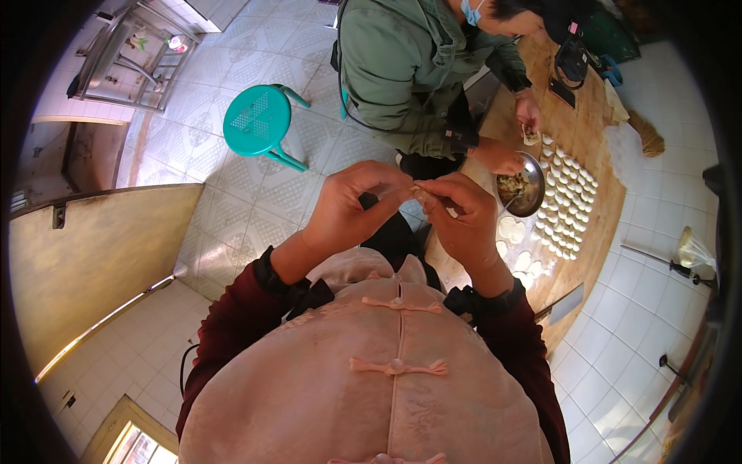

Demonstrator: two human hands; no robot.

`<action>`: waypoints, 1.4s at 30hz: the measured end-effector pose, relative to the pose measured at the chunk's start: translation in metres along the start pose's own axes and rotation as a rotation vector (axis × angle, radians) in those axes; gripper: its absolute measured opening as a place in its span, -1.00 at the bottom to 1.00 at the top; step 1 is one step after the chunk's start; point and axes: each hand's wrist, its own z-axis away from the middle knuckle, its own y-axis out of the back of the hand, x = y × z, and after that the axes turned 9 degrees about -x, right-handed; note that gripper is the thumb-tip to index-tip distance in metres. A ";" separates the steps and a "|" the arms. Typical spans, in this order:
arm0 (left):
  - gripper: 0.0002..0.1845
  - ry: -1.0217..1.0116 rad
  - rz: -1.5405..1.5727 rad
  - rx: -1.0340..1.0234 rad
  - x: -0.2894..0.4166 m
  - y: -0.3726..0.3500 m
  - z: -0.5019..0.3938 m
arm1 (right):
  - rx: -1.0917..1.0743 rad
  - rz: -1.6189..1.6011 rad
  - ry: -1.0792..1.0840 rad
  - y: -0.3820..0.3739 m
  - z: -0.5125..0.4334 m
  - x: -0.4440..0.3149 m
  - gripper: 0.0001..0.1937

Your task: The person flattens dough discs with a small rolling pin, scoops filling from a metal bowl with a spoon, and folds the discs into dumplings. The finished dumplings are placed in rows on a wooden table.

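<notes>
My left hand (362,200) and my right hand (458,211) meet in front of my chest, fingertips pinching a small pale piece of dough (415,190), mostly covered by the fingers; it looks like a dumpling. To the right on the wooden table (603,220) lie rows of white dumplings (565,203). Beside them a metal bowl (536,200) holds chopped filling (512,187), with a utensil handle at its edge. Round dough wrappers (511,229) lie below the bowl, near my right hand, with flour around them.
A co-worker in a green jacket (388,64) leans over the table's far end, one hand at the bowl, the other holding a filled wrapper (530,137). A phone (562,93) and a cleaver-like blade (567,304) lie on the table. A green stool (258,120) stands on the tiled floor.
</notes>
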 end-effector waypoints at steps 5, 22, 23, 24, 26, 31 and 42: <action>-0.85 0.193 0.509 0.006 0.002 -0.005 0.002 | 0.022 0.070 0.017 0.003 0.003 0.001 -0.85; -0.84 0.205 0.503 -0.007 0.001 -0.004 0.005 | -0.004 0.031 0.035 0.006 0.004 -0.002 -0.85; -0.83 0.176 0.497 0.006 0.000 -0.004 0.006 | -0.013 0.023 0.026 0.005 0.004 -0.001 -0.85; -0.83 0.188 0.486 0.016 -0.001 -0.004 0.006 | -0.028 0.015 0.034 0.004 0.004 0.000 -0.85; -0.81 0.100 0.320 -0.017 -0.001 -0.001 0.006 | -0.059 0.010 0.030 0.002 0.005 0.001 -0.85; -0.67 0.200 0.215 -0.137 0.003 0.008 0.004 | 0.005 -0.102 -0.022 0.000 0.003 0.002 -0.85; -0.43 -0.023 0.520 -0.105 -0.022 -0.006 0.004 | 0.069 -0.798 -0.534 -0.020 -0.010 -0.004 -0.82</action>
